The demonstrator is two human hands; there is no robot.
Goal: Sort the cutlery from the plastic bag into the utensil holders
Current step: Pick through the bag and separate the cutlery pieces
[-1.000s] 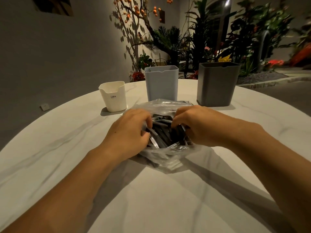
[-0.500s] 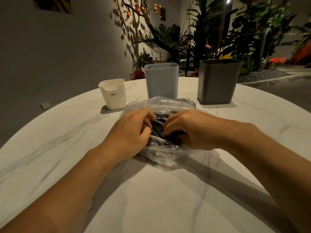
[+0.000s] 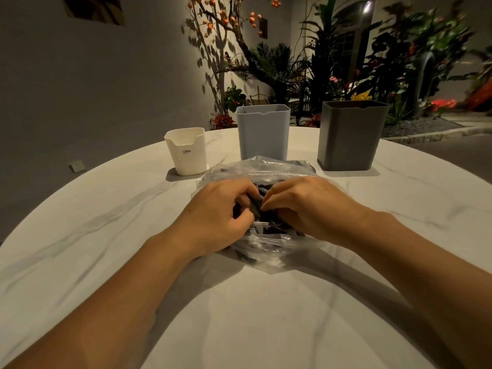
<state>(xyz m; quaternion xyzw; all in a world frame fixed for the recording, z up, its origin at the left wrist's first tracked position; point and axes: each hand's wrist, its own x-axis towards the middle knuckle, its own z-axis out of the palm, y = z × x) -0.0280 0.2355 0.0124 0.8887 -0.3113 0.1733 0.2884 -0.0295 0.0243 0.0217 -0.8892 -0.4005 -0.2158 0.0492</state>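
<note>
We observe a clear plastic bag lying crumpled on the white marble tabletop, nearer the far edge than the near one and roughly midway between the left and right edges. Dark cutlery shows through its open mouth; the pieces are jumbled, and we cannot tell their long axes or which way any of them points.

The left hand sits at the left side of the bag mouth, fingers curled in around a dark piece at the opening. The right hand sits at the right side, its fingers curled and their tips meeting the same dark piece; we cannot tell whether it pinches that piece or the bag film. The two hands are nearly touching over the opening.

Beyond the bag, along the far edge, three holders stand upright in a row: a short white holder at the left, a taller pale blue holder directly behind the bag, and a dark grey holder at the right. The white and grey ones stand apart from the bag; the bag's far fold lies against the foot of the blue one.
</note>
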